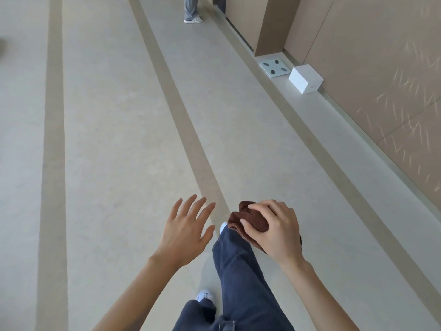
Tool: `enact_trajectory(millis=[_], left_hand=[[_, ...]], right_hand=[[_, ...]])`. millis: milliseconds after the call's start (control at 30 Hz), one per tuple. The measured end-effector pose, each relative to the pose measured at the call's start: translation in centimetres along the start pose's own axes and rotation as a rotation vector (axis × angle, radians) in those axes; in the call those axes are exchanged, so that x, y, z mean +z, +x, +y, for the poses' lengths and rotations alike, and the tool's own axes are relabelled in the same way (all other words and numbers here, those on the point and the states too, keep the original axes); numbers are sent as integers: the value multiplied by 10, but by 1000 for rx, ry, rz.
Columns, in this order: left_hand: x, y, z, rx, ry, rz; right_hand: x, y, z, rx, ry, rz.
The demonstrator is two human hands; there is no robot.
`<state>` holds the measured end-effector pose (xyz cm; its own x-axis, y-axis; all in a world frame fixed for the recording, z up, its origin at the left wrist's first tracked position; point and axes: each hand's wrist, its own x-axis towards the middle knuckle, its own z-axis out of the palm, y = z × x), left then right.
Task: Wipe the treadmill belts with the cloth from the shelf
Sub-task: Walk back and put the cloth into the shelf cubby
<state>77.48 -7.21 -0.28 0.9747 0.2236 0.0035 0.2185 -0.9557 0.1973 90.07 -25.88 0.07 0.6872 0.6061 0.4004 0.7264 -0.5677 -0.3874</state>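
A dark brown cloth is bunched up in my right hand, whose fingers curl over it in front of my waist. Part of the cloth hangs out under the palm. My left hand hovers beside it at the same height, fingers spread and straight, holding nothing. No treadmill and no shelf are in view. Below the hands my legs in dark blue trousers step over a pale grey floor.
The floor carries long beige stripes running away from me. Along the right stands a tan panelled wall; at its foot lie a white box and a flat bathroom scale. Another person's leg and shoe stand far ahead.
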Motion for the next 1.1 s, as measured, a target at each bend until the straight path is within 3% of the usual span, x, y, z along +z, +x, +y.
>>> enact_trajectory(millis=[400,600,800,1100], left_hand=[[-29,250,-37,52,17,61],[-36,323,-70,15,9,42],[-29,395,-124,26,-24,4],[-71,539,-246,72,-40,47]], right_hand=[[36,230,97,46,45,81],[63,309,117,31,98,48],[116,371,130,33,67,-12],[181,545,113,79,36,34]])
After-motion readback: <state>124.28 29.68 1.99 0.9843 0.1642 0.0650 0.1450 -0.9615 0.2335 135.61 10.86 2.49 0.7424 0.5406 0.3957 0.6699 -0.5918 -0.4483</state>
